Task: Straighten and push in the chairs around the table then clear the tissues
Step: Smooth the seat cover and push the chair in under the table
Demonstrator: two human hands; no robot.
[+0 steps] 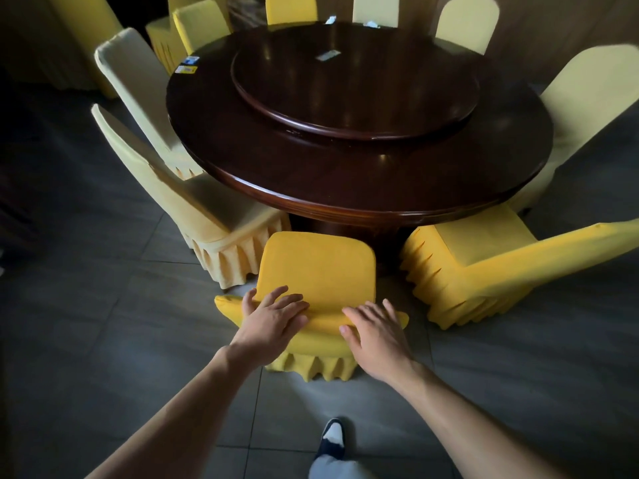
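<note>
Hands first: my left hand (276, 314) and right hand (375, 328) both lie flat on the top edge of the near chair (316, 267), fingers mostly straight and pressing rather than clamped, though the right thumb tucks against the backrest. That chair faces the bench (359, 188) squarely, its seat front just short of the rim, so I judge it straightened but not yet pushed home. To the left, a pale chair (193, 202) sits angled with its seat only partly under the edge, and the yellow chair on the right (484, 261) is turned well off line and stands clear of the rim; both look like work still to do. Chairs along the far side appear tucked closer, though I cannot tell how neatly from here. Tissues (371, 24) remain on the far rim, with small packets (188, 64) at the left edge and another item, too small to identify, on the turntable (356, 108). Clearing has not begun; the task seems in its early half.
</note>
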